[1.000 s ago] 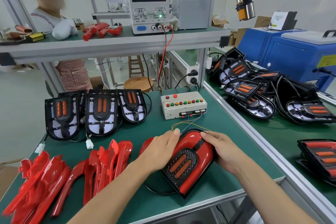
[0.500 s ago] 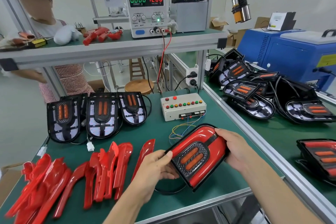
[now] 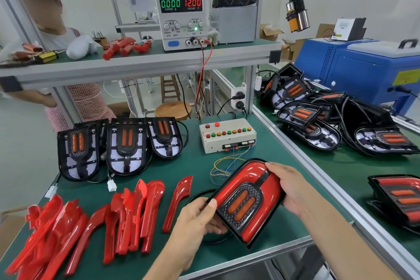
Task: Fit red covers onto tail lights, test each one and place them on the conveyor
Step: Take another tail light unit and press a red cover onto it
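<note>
**Covered tail light held off the bench between both hands**

A tail light [image 3: 246,200] with its red cover fitted is held tilted above the green bench [image 3: 268,150], its rounded end pointing up and away toward the test box [image 3: 227,135]. The light's lower left edge is gripped by the left hand [image 3: 197,220], the thumb laid across the black rim and the fingers curled beneath. The upper right side is gripped by the right hand [image 3: 293,188], the thumb laid on the red face near the top and the fingers wrapped behind the edge. Both hands are thus closed round the light, which lies between them and does not rest on the bench. A black cable is seen looping on the bench beneath the left hand.

Loose red covers [image 3: 127,218] are heaped on the bench's left front, and a single cover [image 3: 178,200] is laid just beside the left hand. Three uncovered tail lights [image 3: 123,145] are propped in a row at the back left, with white connectors trailing before them. Thin coloured wires are run from the test box toward the held light.

On the upper shelf a power supply [image 3: 181,18] is seen reading 0.000 and 12.00, with red and black leads dropping toward the bench. On the green belt [image 3: 354,173] to the right, more tail lights [image 3: 304,116] are piled, and a covered one [image 3: 402,198] is lying at the near right edge. Another person [image 3: 75,95] is standing behind the shelf at the left
</note>
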The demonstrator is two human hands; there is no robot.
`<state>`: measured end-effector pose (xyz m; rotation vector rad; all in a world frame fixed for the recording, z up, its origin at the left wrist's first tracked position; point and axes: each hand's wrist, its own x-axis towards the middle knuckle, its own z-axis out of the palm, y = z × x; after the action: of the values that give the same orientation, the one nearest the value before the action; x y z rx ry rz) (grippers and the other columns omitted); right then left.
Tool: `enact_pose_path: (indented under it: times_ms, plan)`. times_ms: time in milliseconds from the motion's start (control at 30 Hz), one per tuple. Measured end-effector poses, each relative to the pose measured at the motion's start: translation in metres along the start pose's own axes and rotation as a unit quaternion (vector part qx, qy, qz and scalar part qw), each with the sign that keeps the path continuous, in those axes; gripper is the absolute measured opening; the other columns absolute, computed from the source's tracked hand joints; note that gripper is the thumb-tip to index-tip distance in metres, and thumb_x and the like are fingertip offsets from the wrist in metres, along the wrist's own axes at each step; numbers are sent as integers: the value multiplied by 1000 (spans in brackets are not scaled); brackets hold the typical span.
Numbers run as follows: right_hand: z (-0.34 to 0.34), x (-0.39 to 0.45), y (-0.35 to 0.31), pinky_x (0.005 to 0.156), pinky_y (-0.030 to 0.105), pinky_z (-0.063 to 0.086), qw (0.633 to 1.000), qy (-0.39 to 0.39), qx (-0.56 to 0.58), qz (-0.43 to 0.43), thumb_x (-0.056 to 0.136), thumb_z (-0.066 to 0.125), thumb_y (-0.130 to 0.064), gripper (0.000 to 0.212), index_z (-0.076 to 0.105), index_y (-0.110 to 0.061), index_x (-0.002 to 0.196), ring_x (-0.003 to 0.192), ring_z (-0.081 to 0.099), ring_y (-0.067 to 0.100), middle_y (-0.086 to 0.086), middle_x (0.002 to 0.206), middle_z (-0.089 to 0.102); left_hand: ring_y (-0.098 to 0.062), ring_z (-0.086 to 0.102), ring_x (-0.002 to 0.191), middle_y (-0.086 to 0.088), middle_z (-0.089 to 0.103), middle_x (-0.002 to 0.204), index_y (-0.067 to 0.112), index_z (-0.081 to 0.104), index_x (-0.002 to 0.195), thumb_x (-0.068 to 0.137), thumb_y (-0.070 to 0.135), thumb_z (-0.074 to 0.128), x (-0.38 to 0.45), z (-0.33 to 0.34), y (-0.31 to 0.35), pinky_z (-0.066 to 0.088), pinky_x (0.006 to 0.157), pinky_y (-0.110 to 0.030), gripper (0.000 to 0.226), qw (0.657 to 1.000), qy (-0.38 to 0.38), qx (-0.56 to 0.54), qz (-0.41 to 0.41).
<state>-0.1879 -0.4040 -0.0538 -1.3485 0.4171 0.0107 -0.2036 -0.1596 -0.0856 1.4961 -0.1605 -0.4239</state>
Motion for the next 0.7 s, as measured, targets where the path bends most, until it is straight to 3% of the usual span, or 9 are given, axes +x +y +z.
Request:
enact_pose_path:
  times_ms: [233, 400, 533, 633, 700]
  plan:
    - [-1, -1, -6, 54, 33, 58, 999, 2, 6, 41, 101, 55, -17, 19, 70, -4, 99, 61, 71, 24, 14, 75, 74, -26, 69, 73, -25, 75, 92, -7, 68, 107, 105, 20, 53, -2, -2, 3, 55, 65, -27, 31, 998, -4, -56, -38]
    - [-5, -2, -12, 54, 31, 53, 993, -58, 92, 37, 100, 48, -16, 19, 61, -8, 89, 54, 58, 18, 6, 65, 61, -27, 70, 73, -26, 74, 91, -7, 71, 106, 99, 23, 58, -2, 1, 1, 57, 65, -29, 33, 989, 14, -138, -51]
    - [-4, -6, -5, 58, 31, 59, 965, -91, 245, 9, 96, 51, -29, 26, 62, -6, 102, 61, 65, 18, 8, 79, 69, -32, 73, 72, -28, 71, 84, -10, 71, 97, 88, 27, 61, 2, 15, 2, 60, 59, -28, 39, 968, 63, -238, -48]
    - [3, -23, 27, 73, 36, 60, 974, -108, 197, -22, 92, 55, -37, 39, 72, -6, 109, 84, 70, 23, 11, 101, 74, -33, 75, 74, -30, 73, 87, -14, 63, 106, 100, 19, 55, 4, 32, -3, 60, 59, -27, 35, 959, 83, -266, -53]
    - [7, -38, 46, 80, 31, 60, 985, -75, 140, -61, 94, 56, -31, 36, 73, -9, 116, 101, 71, 22, 14, 117, 73, -33, 76, 74, -28, 74, 85, -12, 63, 104, 103, 18, 53, 3, 42, -7, 60, 58, -27, 32, 961, 94, -254, -61]
